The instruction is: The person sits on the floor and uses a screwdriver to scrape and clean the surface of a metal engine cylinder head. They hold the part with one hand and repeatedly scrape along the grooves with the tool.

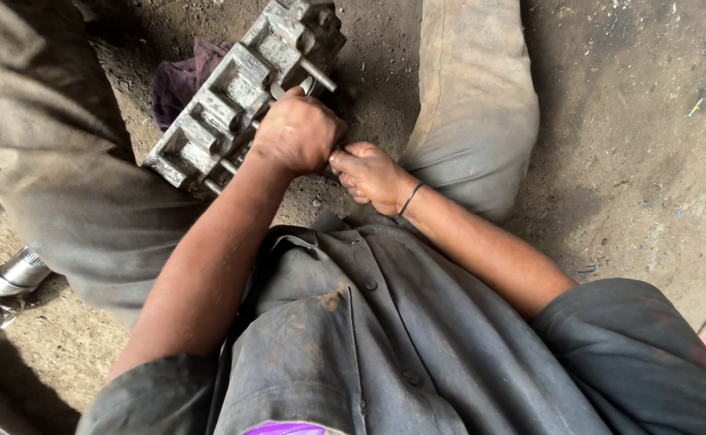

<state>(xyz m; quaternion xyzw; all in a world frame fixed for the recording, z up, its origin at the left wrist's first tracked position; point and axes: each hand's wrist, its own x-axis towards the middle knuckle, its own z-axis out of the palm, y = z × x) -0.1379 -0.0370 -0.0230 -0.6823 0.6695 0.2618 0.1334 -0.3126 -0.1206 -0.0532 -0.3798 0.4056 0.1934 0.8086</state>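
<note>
Seated on a dirt floor (pixel 635 121), a person's left hand (pixel 295 133) fists a tool against a ribbed metal casting (pixel 224 105) between the knees; right hand (pixel 373 175), fingers curled, pinches beside it. A slip could scrape knuckles on the casting's ribs.

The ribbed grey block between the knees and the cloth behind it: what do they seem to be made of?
The ribbed block looks like cast metal, perhaps aluminium: dull silver-grey, rough matte faces, thick walls around square pockets, with bare steel-like studs. The cloth looks like woven fabric, dark purple, crumpled and soiled. The left hand is clenched against the block.
</note>
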